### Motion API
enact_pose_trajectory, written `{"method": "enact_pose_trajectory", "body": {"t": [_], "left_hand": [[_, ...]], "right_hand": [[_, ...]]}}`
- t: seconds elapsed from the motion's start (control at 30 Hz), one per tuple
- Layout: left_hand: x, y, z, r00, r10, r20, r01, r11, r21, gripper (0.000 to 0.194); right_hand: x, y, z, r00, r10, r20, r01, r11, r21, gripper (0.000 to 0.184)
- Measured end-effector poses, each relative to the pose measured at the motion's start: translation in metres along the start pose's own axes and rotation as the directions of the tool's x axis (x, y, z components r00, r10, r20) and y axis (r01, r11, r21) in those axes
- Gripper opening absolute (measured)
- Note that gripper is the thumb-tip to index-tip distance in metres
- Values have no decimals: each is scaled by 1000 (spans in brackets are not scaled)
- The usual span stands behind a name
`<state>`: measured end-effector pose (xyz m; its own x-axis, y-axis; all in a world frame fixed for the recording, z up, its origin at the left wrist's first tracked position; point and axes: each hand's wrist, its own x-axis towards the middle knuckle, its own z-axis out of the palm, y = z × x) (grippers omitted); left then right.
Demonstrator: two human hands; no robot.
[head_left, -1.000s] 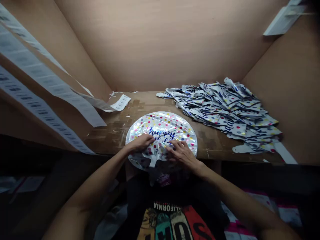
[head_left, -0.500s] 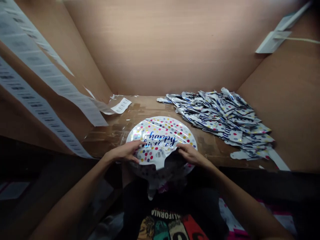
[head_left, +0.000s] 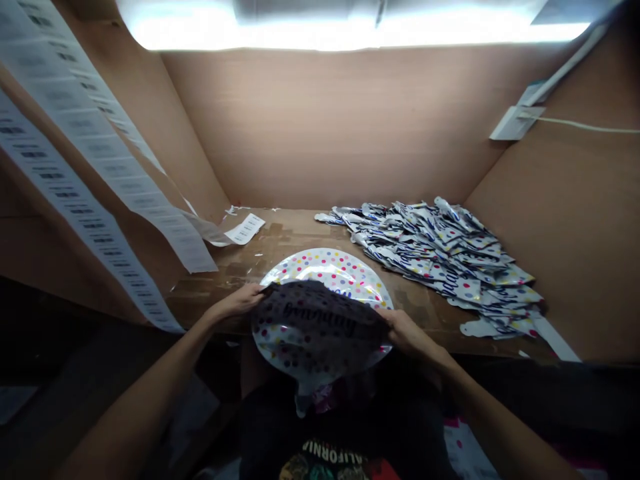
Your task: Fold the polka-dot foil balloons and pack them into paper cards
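Held balloon (head_left: pixel 320 323) and folded balloons (head_left: pixel 450 260) seemingly say "happy"; shirt (head_left: pixel 327 433), inverted, "ALIFORNIA".

Bright strip light (head_left: pixel 320 37) across top; plain brown back panel (head_left: pixel 320 127), brown side panels (head_left: pixel 575 247) left and right, tape-patched cardboard tabletop (head_left: pixel 280 232), pale cable (head_left: pixel 585 124) at right.

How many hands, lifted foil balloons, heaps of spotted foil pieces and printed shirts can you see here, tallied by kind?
Hands: 2 (left hand, right hand)
Lifted foil balloon: 1
Heap of spotted foil pieces: 1
Printed shirt: 1
Total: 5
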<state>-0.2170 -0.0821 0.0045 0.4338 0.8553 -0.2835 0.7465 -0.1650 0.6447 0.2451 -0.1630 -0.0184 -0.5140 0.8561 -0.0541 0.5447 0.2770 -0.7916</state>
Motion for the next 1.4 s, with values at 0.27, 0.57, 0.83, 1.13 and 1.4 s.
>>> {"method": "enact_pose_trajectory", "body": {"t": [0.27, 0.57, 0.83, 1.13, 1.4], "left_hand": [[67, 25, -1, 883, -304, -358, 410, 871, 271, 52], [76, 33, 69, 933, 49, -355, 144, 855, 498, 65], [97, 56, 67, 923, -69, -378, 232, 885, 405, 75], [150, 167, 79, 998, -68, 17, 60, 950, 307, 36], [60, 188, 42, 765, 634, -113, -480, 679, 556, 24]], "right_hand": [[76, 33, -31, 827, 358, -433, -513, 796, -323, 43], [76, 42, -13, 759, 404, -511, -636, 628, -448, 38], [-45, 79, -35, 729, 388, -563, -684, 440, -582, 36], [-64, 71, -30, 755, 237, -611, -620, 564, -546, 41], [-27, 0, -122, 840, -289, -459, -95, 756, -648, 56]]}}
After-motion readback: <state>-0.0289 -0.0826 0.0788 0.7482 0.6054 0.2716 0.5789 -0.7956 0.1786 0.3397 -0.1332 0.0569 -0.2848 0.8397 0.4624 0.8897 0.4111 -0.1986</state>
